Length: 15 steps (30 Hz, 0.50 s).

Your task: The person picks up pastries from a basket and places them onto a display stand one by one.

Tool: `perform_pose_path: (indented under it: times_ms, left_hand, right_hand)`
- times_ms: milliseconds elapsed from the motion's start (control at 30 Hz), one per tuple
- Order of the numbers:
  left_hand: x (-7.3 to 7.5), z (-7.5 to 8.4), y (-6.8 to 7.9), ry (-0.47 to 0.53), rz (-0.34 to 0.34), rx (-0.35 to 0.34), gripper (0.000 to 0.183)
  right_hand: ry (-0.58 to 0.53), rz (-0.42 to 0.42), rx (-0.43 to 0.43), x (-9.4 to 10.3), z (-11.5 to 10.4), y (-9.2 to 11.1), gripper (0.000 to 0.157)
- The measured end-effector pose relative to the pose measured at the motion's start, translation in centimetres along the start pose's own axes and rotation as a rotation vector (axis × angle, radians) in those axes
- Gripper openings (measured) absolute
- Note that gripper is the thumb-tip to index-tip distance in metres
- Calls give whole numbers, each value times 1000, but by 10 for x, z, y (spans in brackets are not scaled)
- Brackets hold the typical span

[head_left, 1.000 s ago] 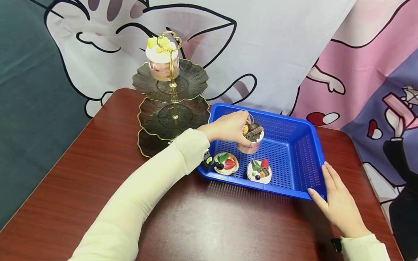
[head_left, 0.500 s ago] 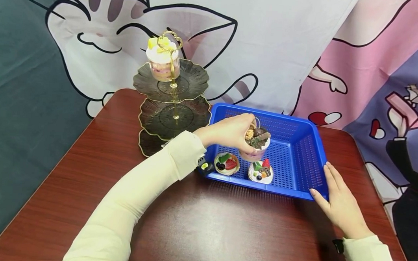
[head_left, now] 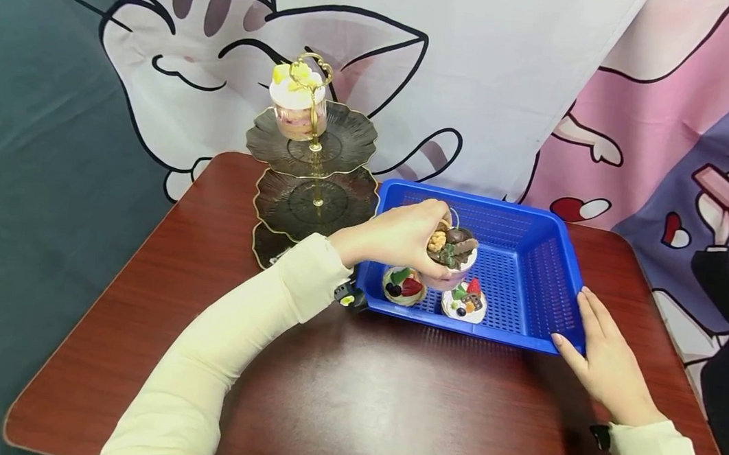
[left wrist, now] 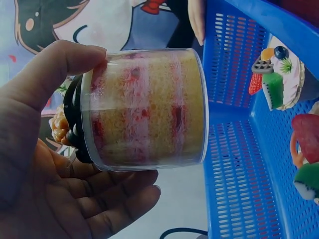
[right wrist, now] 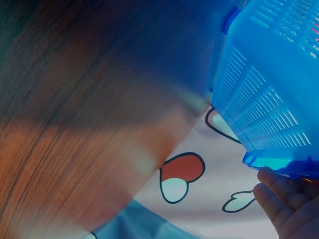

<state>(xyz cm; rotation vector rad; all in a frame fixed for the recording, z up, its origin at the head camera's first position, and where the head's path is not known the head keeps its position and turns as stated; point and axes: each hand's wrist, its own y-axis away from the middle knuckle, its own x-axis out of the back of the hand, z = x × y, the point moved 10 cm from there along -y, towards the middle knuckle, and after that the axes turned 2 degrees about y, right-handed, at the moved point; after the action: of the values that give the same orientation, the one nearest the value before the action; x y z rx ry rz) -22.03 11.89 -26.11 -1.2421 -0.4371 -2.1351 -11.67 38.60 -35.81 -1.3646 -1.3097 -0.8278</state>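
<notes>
Dessert cup in left hand: topping up, axis near vertical.

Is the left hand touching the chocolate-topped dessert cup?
Touching: the left wrist view shows the left hand with its thumb against the side of the dessert cup.

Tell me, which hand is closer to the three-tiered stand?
The left hand. It holds a dark-topped dessert cup over the blue basket, just right of the stand; the right hand is farther off, touching the basket's opposite end.
</notes>
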Motion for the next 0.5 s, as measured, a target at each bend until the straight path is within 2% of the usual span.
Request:
perform_pose_path:
  times_ms: [500]
  left_hand:
    - [23,1,30,-43,55,-14,68]
  right_hand:
    - [1,8,8,0,0,1,78]
